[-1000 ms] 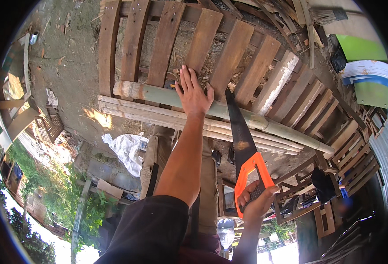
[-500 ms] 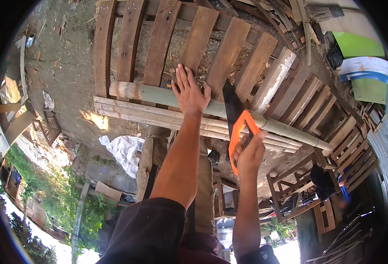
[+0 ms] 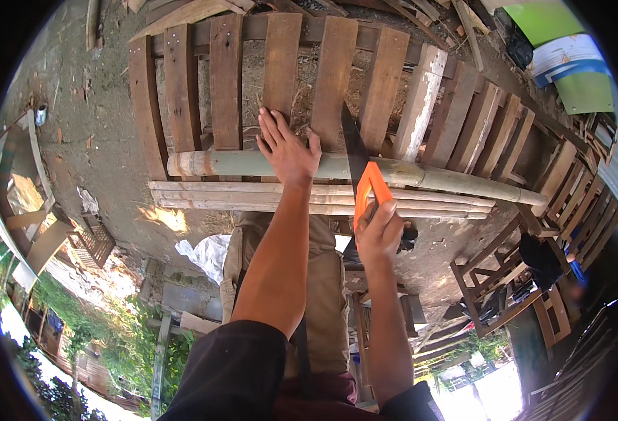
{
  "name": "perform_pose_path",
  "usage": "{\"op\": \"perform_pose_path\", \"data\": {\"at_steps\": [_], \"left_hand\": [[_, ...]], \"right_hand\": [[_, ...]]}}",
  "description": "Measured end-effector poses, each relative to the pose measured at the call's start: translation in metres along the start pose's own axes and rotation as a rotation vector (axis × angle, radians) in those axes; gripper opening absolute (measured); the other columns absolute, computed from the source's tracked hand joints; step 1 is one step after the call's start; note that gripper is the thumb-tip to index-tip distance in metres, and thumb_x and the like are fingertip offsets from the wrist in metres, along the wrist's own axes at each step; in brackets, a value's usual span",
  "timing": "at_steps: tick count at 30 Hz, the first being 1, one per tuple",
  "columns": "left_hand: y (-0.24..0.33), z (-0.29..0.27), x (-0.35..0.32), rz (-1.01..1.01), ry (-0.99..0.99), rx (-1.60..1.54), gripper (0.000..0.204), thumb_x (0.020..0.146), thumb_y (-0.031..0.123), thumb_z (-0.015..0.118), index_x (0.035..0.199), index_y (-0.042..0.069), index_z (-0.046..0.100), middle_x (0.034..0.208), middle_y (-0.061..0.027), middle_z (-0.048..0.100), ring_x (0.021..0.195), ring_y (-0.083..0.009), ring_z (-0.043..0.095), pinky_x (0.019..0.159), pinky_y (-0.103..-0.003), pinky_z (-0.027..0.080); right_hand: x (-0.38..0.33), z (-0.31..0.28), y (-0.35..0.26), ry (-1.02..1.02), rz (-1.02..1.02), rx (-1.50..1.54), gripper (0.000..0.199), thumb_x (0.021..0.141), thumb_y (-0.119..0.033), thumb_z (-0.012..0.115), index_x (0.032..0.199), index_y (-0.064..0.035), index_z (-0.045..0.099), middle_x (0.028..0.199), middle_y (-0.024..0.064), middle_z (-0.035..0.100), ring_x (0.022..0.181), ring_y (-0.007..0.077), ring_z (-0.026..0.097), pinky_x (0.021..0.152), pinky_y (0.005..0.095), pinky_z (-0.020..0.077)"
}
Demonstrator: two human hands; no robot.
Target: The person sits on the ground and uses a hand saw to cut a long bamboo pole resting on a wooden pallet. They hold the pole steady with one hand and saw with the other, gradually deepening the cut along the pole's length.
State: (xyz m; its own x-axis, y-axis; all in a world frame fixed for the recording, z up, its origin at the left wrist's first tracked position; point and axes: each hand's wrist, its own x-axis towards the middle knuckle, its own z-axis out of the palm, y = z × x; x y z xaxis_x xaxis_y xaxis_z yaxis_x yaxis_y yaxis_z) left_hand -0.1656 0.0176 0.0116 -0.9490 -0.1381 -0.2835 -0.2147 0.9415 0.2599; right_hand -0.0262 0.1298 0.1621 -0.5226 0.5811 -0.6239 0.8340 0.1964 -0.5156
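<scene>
A thick green-grey bamboo pole (image 3: 239, 163) lies across the brown slats of a wooden slatted bench (image 3: 281, 63). My left hand (image 3: 289, 151) rests on the pole, fingers spread and pointing away from me, its fingertips over a slat. In my right hand (image 3: 379, 231) is the orange handle of a hand saw (image 3: 372, 186), fingers wrapped round the grip. The saw's dark blade (image 3: 354, 144) lies across the bamboo to the right of my left hand, its tip pointing away over the slats. Whether the teeth have entered the bamboo cannot be made out.
Thin bamboo strips (image 3: 218, 198) lie along the near side of the pole. A white plastic sheet (image 3: 207, 256) is on the ground by my legs. At the right stands a wooden frame (image 3: 491, 281) with dark cloth (image 3: 539, 259); scrap wood (image 3: 470, 31) is piled behind the bench.
The view has turned and shifted, so the bench and pole appear more level. My right hand with the saw sits slightly nearer the pole; my left hand stays on the bamboo.
</scene>
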Motion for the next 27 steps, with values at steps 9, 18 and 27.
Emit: {"op": "perform_pose_path", "data": {"at_steps": [9,18,27], "left_hand": [[-0.005,0.001,-0.004,0.017,0.071,-0.003,0.083,0.089,0.04,0.053,0.153,-0.005,0.026,0.165,-0.0222,0.017,0.153,-0.0354,0.019,0.12,-0.054,0.021],[-0.008,0.004,-0.006,0.09,0.13,0.019,0.083,0.087,0.042,0.056,0.152,-0.005,0.031,0.164,-0.0227,0.02,0.152,-0.0364,0.021,0.118,-0.055,0.025],[-0.005,0.006,-0.003,0.1,0.106,0.026,0.081,0.088,0.04,0.058,0.152,-0.003,0.034,0.164,-0.0216,0.021,0.153,-0.0344,0.02,0.119,-0.054,0.025]], "right_hand": [[-0.101,-0.057,-0.04,-0.116,0.008,0.339,0.072,0.1,-0.067,0.036,0.082,-0.0012,0.058,0.056,0.0028,0.048,0.047,0.0146,0.046,0.047,0.0304,0.0357],[0.003,-0.002,-0.053,-0.046,-0.14,0.182,0.045,0.101,-0.044,0.058,0.105,0.0009,0.057,0.069,0.0123,0.062,0.065,0.0285,0.065,0.064,0.041,0.0499],[-0.04,-0.002,-0.031,-0.043,0.019,0.145,0.031,0.098,-0.022,0.064,0.081,0.0035,0.063,0.059,0.0121,0.054,0.053,0.0145,0.049,0.054,0.037,0.0434]]}}
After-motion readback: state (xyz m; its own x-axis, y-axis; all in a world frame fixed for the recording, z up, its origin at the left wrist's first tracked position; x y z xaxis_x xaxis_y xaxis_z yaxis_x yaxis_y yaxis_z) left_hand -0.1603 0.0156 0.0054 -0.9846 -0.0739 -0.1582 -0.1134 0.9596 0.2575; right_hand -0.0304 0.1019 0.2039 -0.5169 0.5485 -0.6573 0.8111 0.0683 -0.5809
